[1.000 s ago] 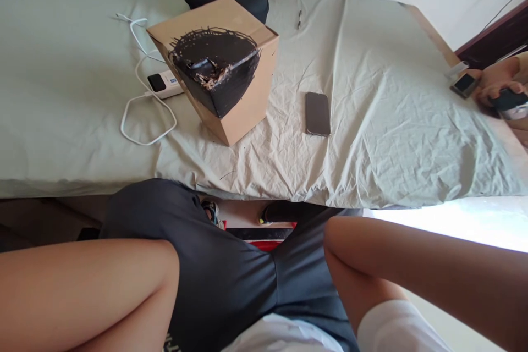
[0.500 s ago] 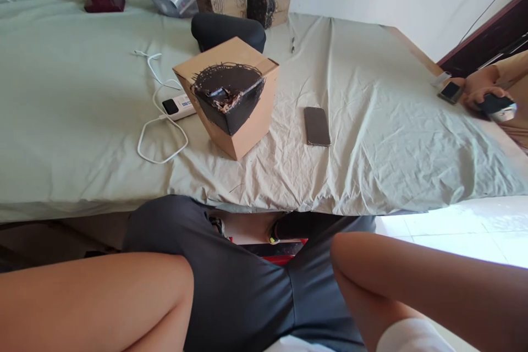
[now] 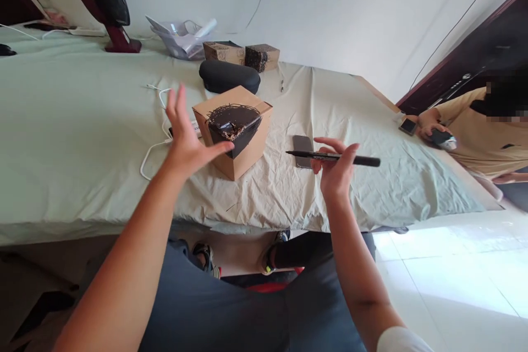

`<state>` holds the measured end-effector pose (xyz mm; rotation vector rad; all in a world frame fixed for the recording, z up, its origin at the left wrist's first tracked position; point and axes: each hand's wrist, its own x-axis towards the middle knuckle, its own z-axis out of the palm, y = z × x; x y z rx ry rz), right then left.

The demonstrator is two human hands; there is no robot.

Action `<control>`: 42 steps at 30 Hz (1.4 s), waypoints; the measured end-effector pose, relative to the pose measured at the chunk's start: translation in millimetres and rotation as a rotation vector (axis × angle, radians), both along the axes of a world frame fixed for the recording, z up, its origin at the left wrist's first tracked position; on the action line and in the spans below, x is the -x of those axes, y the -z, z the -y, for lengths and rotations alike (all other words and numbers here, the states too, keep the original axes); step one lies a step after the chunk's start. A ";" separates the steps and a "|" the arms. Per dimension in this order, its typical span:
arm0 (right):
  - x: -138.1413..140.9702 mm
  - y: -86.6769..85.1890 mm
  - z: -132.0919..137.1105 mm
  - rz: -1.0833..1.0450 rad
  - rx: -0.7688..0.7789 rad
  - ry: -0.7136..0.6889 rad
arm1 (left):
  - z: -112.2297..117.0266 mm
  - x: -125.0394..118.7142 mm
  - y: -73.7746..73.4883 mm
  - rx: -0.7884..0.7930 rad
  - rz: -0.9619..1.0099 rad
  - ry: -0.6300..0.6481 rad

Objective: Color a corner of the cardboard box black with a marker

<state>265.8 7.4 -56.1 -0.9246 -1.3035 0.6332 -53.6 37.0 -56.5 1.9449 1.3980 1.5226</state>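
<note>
Holding black marker (image 3: 367, 161) beside cardboard box (image 3: 253, 148)

Right hand (image 3: 336, 168) grips black marker between thumb and fingers, tip pointing left toward cardboard box; smartphone (image 3: 303, 144) lies just behind. Left hand (image 3: 185, 143) spread wide, holding nothing, thumb across box's near corner; can't tell if touching. Box stands on green cloth (image 3: 82, 148) near table edge, scribbled black over torn top corner. Black case (image 3: 229, 77) behind box, white cable (image 3: 145, 160) left.

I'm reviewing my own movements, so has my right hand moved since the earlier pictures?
Yes: forward, from out of view to near the phone, holding a black pen in that right hand.
</note>
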 end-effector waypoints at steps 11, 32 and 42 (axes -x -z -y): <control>1.4 2.1 -2.0 0.248 -0.267 0.094 | -9.6 -54.3 9.5 0.167 0.264 0.049; 17.7 7.0 -42.2 0.004 -0.367 0.066 | -8.6 -87.7 4.3 -0.025 0.011 0.152; 26.2 4.9 -38.7 -0.033 -0.362 0.076 | -16.4 -80.7 16.5 -0.147 -0.061 0.191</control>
